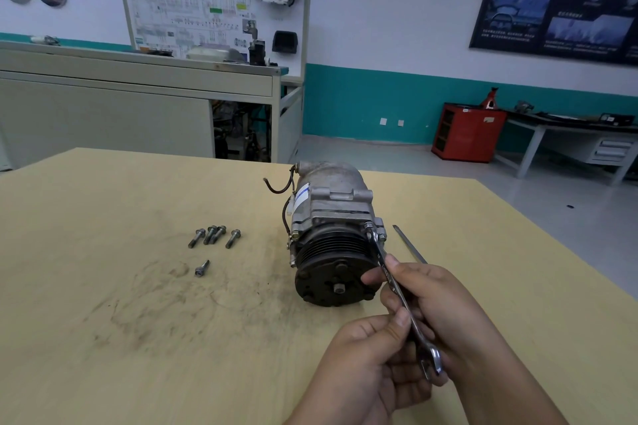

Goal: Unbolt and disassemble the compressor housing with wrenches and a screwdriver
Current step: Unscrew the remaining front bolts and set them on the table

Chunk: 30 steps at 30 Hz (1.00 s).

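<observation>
My left hand pinches the shank of a slim steel wrench and my right hand curls round its middle, its far end set on a flange of the grey cast compressor, which lies pulley-first on the scuffed tan table, five ribbed bolts left of it.

Bolts left of compressor, screwdriver right.

Both hands grip wrench on compressor bolt; five loose bolts left.
</observation>
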Each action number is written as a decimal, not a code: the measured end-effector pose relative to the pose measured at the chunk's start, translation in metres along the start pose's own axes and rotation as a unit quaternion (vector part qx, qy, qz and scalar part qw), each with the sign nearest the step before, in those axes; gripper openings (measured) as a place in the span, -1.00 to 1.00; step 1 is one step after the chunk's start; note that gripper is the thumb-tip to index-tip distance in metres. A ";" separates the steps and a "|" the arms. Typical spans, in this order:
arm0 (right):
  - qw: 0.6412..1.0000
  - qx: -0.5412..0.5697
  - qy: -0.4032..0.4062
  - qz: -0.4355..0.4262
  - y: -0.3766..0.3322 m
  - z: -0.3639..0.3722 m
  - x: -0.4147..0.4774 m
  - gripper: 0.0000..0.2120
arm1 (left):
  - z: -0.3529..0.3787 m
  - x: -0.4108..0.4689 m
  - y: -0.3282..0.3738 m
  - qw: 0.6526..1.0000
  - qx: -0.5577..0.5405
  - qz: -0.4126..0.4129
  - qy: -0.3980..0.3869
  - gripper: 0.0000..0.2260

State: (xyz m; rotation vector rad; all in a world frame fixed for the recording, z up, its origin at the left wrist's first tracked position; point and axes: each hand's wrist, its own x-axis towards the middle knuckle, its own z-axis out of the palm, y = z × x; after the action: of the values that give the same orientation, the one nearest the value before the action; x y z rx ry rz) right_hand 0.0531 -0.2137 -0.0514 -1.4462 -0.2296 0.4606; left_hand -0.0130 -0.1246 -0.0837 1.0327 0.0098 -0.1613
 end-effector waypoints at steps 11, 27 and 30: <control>1.000 -0.004 -0.001 0.002 -0.003 0.001 0.005 -0.64 | 0.001 0.001 0.005 1.000 -0.022 0.010 -0.006 -0.76; 0.999 0.026 0.046 0.006 0.000 0.009 0.009 -0.66 | 0.000 -0.007 0.015 0.998 0.052 -0.006 0.015 -0.67; 0.998 0.013 0.058 -0.016 0.000 0.013 0.009 -0.63 | 0.000 -0.009 0.019 0.999 0.048 0.014 0.015 -0.71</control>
State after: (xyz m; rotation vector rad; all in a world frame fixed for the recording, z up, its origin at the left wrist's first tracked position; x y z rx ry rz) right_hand 0.0555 -0.1983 -0.0505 -1.4365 -0.1527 0.3515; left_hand -0.0191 -0.1138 -0.0672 1.1311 0.0158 -0.1218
